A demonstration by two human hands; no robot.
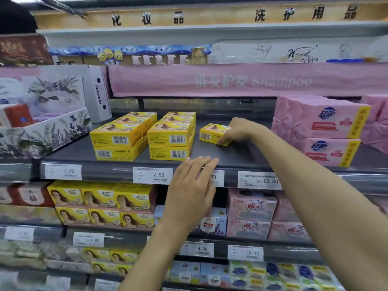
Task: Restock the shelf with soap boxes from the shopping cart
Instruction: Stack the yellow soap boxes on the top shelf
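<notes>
On the dark grey metal shelf (241, 157), two stacks of yellow cardboard soap boxes (121, 135) sit side by side at the left. The left hand (191, 190) is flat and empty, fingers straight, tips at the shelf's front lip. Just right of the stacks lies a single yellow soap box (210, 134), with the right hand (237, 131) curled over its right end. Pink wrapped packs (319, 127) are stacked far right.

A lone yellow soap box (211, 134) lies flat on the dark grey shelf (231, 159), barcode end outward (the right hand (238, 131) grips its right end). Just left stand two stacks of matching boxes (171, 136), two high.
</notes>
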